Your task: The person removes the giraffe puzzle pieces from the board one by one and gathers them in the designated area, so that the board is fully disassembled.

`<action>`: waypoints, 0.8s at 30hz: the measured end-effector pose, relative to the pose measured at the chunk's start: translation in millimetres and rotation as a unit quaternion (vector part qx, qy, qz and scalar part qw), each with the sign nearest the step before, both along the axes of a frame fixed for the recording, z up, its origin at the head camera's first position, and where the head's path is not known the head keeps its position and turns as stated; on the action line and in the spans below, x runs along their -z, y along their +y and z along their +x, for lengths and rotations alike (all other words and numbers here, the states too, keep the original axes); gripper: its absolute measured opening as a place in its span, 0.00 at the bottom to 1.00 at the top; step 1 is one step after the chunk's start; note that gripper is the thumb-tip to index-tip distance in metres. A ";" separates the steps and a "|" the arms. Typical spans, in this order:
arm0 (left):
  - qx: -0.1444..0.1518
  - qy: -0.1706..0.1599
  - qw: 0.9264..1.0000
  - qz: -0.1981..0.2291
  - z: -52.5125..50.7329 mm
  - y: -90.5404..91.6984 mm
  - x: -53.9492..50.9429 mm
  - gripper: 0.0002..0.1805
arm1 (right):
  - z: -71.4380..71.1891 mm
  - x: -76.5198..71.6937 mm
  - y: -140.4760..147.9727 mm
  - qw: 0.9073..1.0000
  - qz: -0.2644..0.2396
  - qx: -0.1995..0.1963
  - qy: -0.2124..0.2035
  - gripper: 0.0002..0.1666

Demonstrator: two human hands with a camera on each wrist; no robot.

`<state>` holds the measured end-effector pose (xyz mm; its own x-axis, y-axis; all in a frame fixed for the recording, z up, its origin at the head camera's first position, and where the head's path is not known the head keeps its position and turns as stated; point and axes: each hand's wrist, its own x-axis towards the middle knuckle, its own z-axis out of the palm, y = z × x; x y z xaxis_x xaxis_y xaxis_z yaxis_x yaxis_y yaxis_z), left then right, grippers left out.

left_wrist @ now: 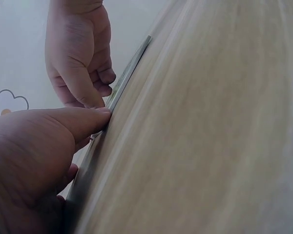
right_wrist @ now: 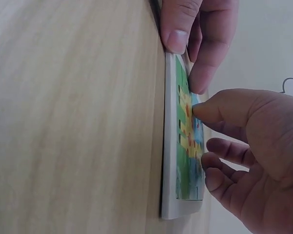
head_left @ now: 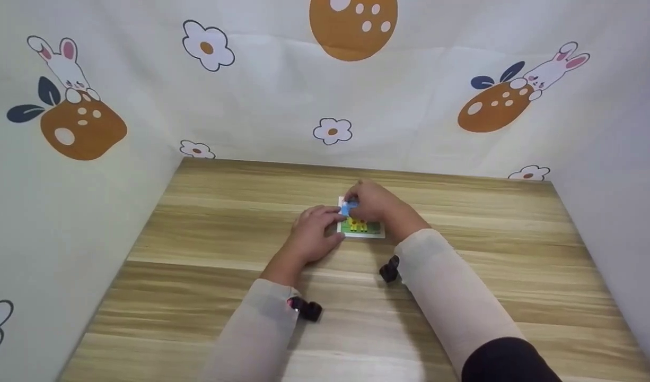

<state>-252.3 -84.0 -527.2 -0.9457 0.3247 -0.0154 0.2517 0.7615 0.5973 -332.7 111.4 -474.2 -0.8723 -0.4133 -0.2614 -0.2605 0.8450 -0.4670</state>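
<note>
A small white-rimmed board (head_left: 363, 236) lies flat on the wooden table, its picture (right_wrist: 183, 165) showing a yellow giraffe shape on green and blue. My left hand (head_left: 315, 233) rests at the board's left side, fingers extended over that edge and thumb at the near corner. The right wrist view shows this left thumb (right_wrist: 177, 41) against the board's end. From above and the right, my right hand (head_left: 377, 204) reaches over the picture, its bent thumb and fingertips touching the upper part. Whether a loose piece lies under the right fingertips cannot be told.
The wood-grain table (head_left: 208, 223) spreads around the board. Pale cloth walls (head_left: 266, 90) printed with rabbits, oranges and flowers stand at the back and both sides. A small black camera (head_left: 389, 269) sits at the right wrist, another (head_left: 310, 311) at the left.
</note>
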 end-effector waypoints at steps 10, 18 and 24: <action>0.009 0.011 1.000 0.002 0.3 -1.4 -0.6 0.25 | -3.0 -0.3 -1.7 1.000 -0.008 -0.004 -0.021 0.24; 0.007 0.005 1.000 0.000 -0.4 -0.7 -1.5 0.26 | -3.7 4.9 3.0 0.999 -0.038 0.019 -0.027 0.22; -0.004 -0.013 1.000 -0.007 -0.2 0.4 -1.6 0.26 | -3.5 9.5 6.7 0.995 -0.075 0.059 -0.042 0.20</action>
